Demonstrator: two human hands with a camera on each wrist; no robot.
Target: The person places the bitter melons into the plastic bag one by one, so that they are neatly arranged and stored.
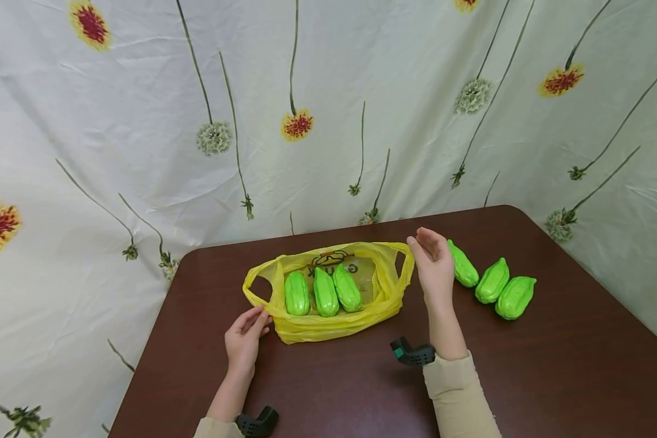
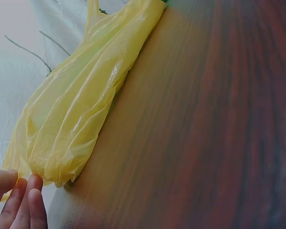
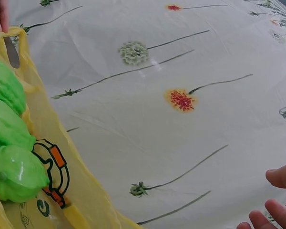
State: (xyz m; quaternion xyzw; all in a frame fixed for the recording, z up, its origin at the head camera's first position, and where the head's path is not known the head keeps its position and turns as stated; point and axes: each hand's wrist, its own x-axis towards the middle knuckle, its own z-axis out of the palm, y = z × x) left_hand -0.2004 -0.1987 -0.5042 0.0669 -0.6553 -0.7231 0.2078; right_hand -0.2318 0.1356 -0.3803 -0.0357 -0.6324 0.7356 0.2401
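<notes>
Through the head view I see a pale cloth printed with long-stemmed red-and-yellow flowers and whitish puffs [image 1: 328, 73] hanging behind a dark reddish-brown wood-grained table [image 1: 553, 365]. On the table, in front of the person, lies a thin, wrinkled yellow plastic bag [image 1: 339, 328], its mouth spread upward and a looped handle on either side. Two beige sleeves [image 1: 465, 395] reach in from the near edge. The right hand [image 1: 437, 267] is just beside the bag's right handle, fingers loosely curved and thumb apart from them; my right wrist view shows nothing between them. The left hand [image 1: 244, 340] pinches the bag's rim at the base of its left handle between thumb and fingertips, which my left wrist view confirms close up. Three glossy, ribbed, bright green elongated fruits [image 1: 326, 293] sit side by side inside the bag, their narrower ends mostly toward its far wall. Three matching loose green fruits [image 1: 493, 281] lie close together on the table to the right of the bag, the leftmost partly hidden by the right hand. Each wrist carries a small black device [image 1: 416, 354]. Smallest, I make out a dark outline print with orange patches [image 1: 331, 258] on the bag's far wall.
</notes>
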